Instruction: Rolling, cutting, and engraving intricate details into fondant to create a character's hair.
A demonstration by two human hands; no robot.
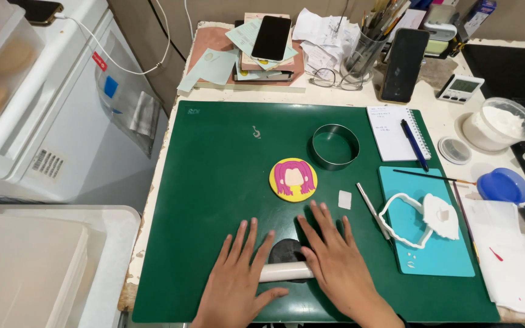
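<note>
On the bench lies one dark green cutting mat (pixel 214 182). One round yellow disc with a pink-haired face (pixel 293 180), one round metal ring cutter (pixel 335 146), one white rolling pin (pixel 287 271), one flat black lump (pixel 287 250). Two dark phones (pixel 271 37) (pixel 404 64), possibly a third at the top left. One spiral notepad (pixel 390 133), one blue pen (pixel 414 144).

- Your view is bright and even, lit from overhead, with colours reading cleanly across the green mat (pixel 214 182).
- Shadows are soft and short (a faint one sits under your right hand (pixel 335 261)).
- Mild glare shows on the white appliance (pixel 62 121) at the left.
- The edges bow slightly outward, wide-lens style.
- Focus is sharp at centre, while the clutter at the top looks a little softer.
</note>
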